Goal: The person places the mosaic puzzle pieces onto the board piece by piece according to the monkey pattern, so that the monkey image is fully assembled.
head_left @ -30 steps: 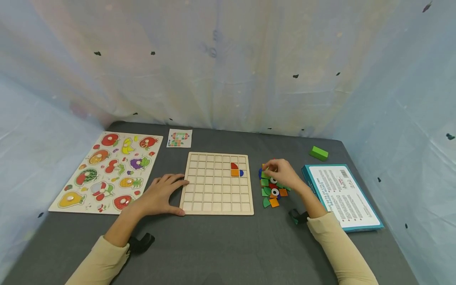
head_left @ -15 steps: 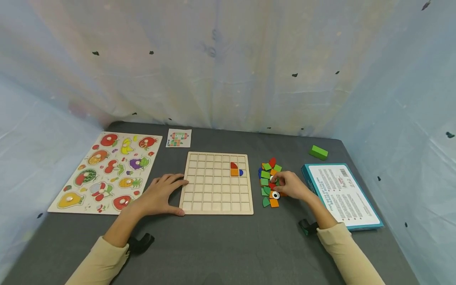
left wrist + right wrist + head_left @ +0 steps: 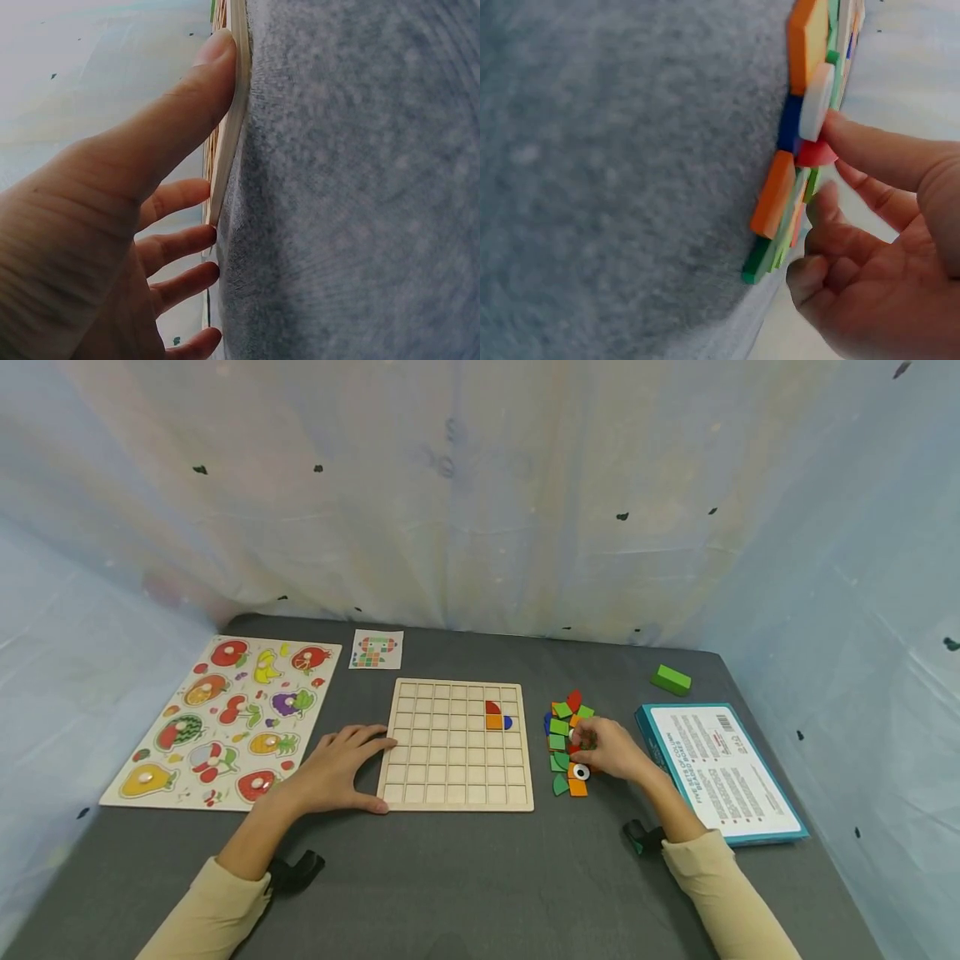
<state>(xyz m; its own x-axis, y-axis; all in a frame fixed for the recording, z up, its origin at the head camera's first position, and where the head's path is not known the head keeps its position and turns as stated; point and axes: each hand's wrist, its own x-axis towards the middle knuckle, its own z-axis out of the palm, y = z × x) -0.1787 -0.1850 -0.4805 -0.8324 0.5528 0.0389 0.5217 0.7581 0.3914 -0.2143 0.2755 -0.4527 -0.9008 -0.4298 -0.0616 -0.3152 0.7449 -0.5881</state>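
Sleeves: two beige cuffs, left sleeve (image 3: 210, 910) and right sleeve (image 3: 731, 893), both running out of the head view's lower edge.
Left hand: left hand (image 3: 341, 772) at the board's left side, fingers spread apart and clasping nothing; thumb at the near left corner, index fingertip at the left edge.
Grid board: pale wooden squarish board (image 3: 447, 774) ridged into cells, flat mid-table on grey cloth (image 3: 465, 885).
Fitted pieces: orange square piece (image 3: 494, 722); blue half-round piece (image 3: 508, 723) to its right; red quarter-round piece (image 3: 492, 708) just beyond the orange.
Right hand: right hand (image 3: 611, 747) over the pile, fingers bent, thumb and index near each other; whether anything is clamped between them cannot be told.
Loose pieces: flat pile of green, orange, red and blue pieces (image 3: 558, 727), right of the board, including a white disc with black centre (image 3: 581, 772).
Picture card: small white card with a coloured block picture (image 3: 376, 650), beyond the board.
Progress: three pieces seated, the other cells bare; judged an early stage, many pieces unplaced.
Obscured: part of the pile, behind the right hand; contact between right thumb and disc, unclear even in the right wrist view; the card's details, too small; most of the board, cut off in the left wrist view.
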